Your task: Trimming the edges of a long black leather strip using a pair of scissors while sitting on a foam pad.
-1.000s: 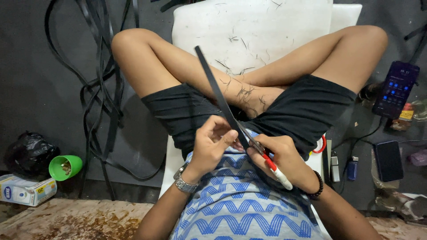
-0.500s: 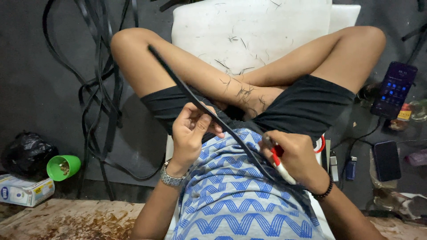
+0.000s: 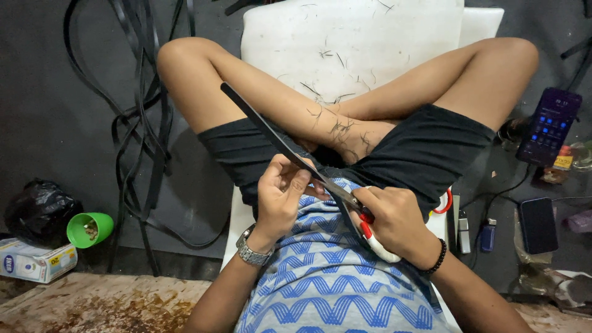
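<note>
Flat black strip (image 3: 265,126) pinched by left hand (image 3: 280,197) fingers; right hand (image 3: 394,219) grips red/white cutter (image 3: 373,237).

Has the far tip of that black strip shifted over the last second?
Yes. The black strip has swung to the left: its tip lay over the white board a second ago and now lies over the left thigh.

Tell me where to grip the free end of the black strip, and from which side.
Grip the black strip just behind its free tip, flat faces between thumb and finger, probably coming from the upper left. That end juts up and left, clear of the legs, while the lower end is taken by the left hand and by the scissors in the right hand.
</note>
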